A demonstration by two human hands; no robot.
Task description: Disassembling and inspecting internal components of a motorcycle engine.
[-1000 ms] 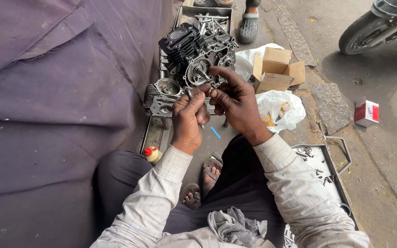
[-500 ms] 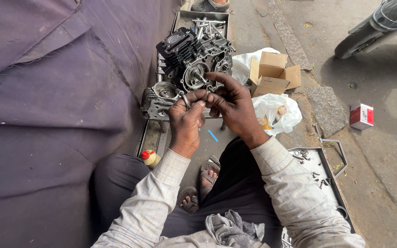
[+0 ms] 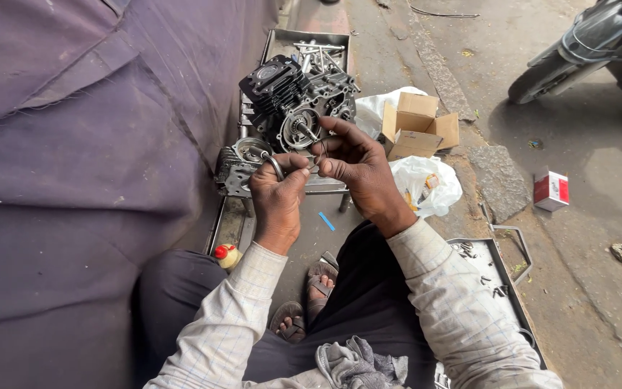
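Note:
My left hand (image 3: pixel 277 193) and my right hand (image 3: pixel 355 167) are raised together in front of me, fingertips meeting. Between them they pinch a thin metal ring (image 3: pixel 316 160), and a curved metal part (image 3: pixel 275 165) sticks out of my left fist. Just beyond the hands a dark finned engine block (image 3: pixel 293 101) stands in a metal tray (image 3: pixel 304 37). A grey cylinder head (image 3: pixel 242 166) lies beside it at the left, under my left hand.
A purple tarp (image 3: pixel 88 158) fills the left side. An open cardboard box (image 3: pixel 417 126) and white plastic bags (image 3: pixel 426 184) lie to the right, with a small red-and-white carton (image 3: pixel 550 189) on the pavement. A second tray (image 3: pixel 502 281) holds small parts. A scooter wheel (image 3: pixel 552 72) stands far right.
Both hands have lifted slightly toward me with the ring, staying together. The view has tilted down a little, so the engine sits lower in the picture.

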